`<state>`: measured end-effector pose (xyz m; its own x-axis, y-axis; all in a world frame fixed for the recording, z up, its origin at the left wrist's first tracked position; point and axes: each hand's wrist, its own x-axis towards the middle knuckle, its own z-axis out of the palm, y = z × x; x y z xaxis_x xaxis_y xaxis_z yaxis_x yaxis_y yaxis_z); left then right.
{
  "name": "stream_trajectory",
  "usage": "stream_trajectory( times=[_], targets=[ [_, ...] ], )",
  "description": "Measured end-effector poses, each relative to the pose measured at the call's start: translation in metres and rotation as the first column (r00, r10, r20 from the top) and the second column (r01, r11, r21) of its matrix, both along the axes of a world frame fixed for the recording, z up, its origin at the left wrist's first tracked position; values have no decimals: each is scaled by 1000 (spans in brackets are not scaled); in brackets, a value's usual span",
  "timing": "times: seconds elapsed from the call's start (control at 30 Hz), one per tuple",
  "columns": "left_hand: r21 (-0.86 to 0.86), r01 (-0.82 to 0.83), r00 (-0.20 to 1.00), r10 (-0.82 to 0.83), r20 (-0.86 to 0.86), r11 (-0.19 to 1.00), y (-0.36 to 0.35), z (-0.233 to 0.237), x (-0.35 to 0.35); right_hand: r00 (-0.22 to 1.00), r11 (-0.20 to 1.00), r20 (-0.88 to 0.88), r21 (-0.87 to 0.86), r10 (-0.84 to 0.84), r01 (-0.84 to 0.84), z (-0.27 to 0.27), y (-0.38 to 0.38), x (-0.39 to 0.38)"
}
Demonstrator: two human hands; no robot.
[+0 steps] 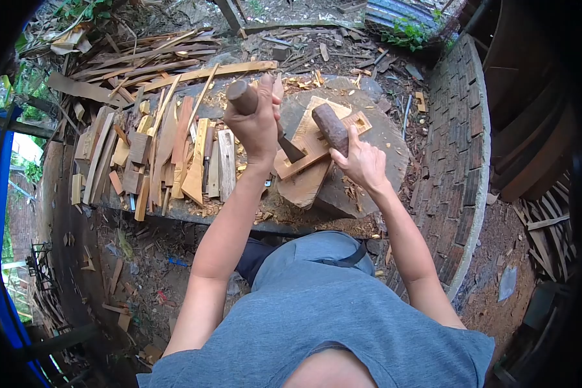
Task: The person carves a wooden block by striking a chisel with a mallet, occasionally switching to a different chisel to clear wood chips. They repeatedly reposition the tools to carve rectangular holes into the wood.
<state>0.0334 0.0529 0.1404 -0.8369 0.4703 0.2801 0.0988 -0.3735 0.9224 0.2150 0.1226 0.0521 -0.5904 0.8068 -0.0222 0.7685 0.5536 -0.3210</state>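
A chisel [246, 98] is gripped in the closed left hand [260, 126], with its blade set on the notched wooden block [317, 155] at the middle of the table [389, 139]. A wooden mallet [330, 126] is clasped in the closed right hand [363, 163] over the block's 3 o'clock side. Offcuts [174, 152] are crowded at 9 o'clock, close to the left hand. Bare table is left at 2 o'clock, bounded by a brick wall [458, 149] at 3 o'clock. The table's near edge runs at 6 o'clock.
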Motion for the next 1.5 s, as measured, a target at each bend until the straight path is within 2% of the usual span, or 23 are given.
stream_trajectory(
  times=[0.27, 0.33, 0.47, 0.57, 0.63, 0.67, 0.73, 0.8, 0.83, 0.87, 0.93, 0.97, 1.0, 1.07, 1.13, 1.2, 1.23, 1.27, 1.33, 1.4, 1.43, 1.47, 1.5],
  targets=[
    [-34, -74, 997, 74, -21, 997, -3, -14, 8, 1000, 1000, -16, 5, 17, -17, 0, 1, -6],
    [8, -104, 993, 104, -51, 995, -4, -23, 9, 1000, 1000, 1, -2, 12, -12, 0, 4, -9],
    [57, -168, 986, 168, 1, 984, -8, -34, 12, 1000, 1000, 5, -20, 19, -19, 0, 9, -17],
    [35, -212, 973, 215, -88, 977, -11, -38, 26, 1000, 997, -2, -83, 3, -3, 6, 20, -15],
    [3, -257, 936, 249, -250, 966, -12, -38, 37, 962, 907, -262, -418, -76, -42, 23, 27, -12],
    [52, -295, 886, 294, -359, 954, -12, -38, 42, 955, 909, -278, -416, -100, -26, 40, 25, -8],
    [99, -176, 929, 198, -312, 979, -12, -39, 60, 800, 864, -584, -466, -138, -191, 99, 4, 2],
    [26, -215, 859, 202, -470, 976, -12, -36, 76, 628, 950, -777, -166, 40, -265, 144, -16, 16],
    [1, -100, 902, 91, -422, 995, -13, -43, 81, 535, 962, -843, -97, 56, -254, 155, -26, 25],
    [8, -103, 904, 97, -416, 995, -11, -46, 87, 433, 972, -898, -26, 80, -234, 162, -36, 35],
    [69, -107, 880, 127, -458, 992, -6, -48, 94, 277, 929, -957, -20, 90, -368, 158, -56, 52],
    [69, -106, 877, 126, -464, 992, -7, -49, 94, 325, 945, -909, 175, 263, -276, 150, -55, 51],
    [87, -110, 876, 138, -462, 990, -8, -44, 94, 650, 934, -673, 210, 352, -288, 158, -54, 52],
    [-22, -147, 914, 127, -385, 989, -7, -53, 90, 869, 955, -401, 60, 290, -291, 163, -61, 55],
    [-34, -148, 911, 122, -393, 988, -7, -46, 81, 879, 957, -378, 136, 290, -257, 157, -61, 55],
    [30, -152, 903, 151, -403, 988, -10, -41, 80, 585, 975, -789, 78, 189, -210, 140, -63, 53],
    [26, -93, 915, 96, -391, 995, -12, -41, 82, 705, 979, -693, 5, 150, -204, 142, -68, 53],
    [-116, -63, 919, 13, -394, 991, -17, -52, 82, 825, 961, -511, 5, 240, -276, 140, -63, 53],
    [-53, -27, 935, 6, -354, 998, -15, -45, 71, 845, 962, -501, -85, 186, -261, 141, -58, 57],
    [-99, 204, 915, -226, -334, 974, -23, -32, 50, 740, 951, -661, -134, 124, -278, 131, -54, 55],
    [-326, 404, 823, -495, -279, 855, -28, -26, 31, 693, 945, -719, -192, 48, -264, 120, -53, 55],
    [-328, 410, 819, -502, -278, 851, -32, -22, 15, 694, 947, -719, -194, 42, -258, 109, -51, 55],
    [-406, 529, 768, -624, -144, 745, -35, -19, 2, 682, 939, -730, -257, -34, -228, 98, -48, 55]
  ],
)
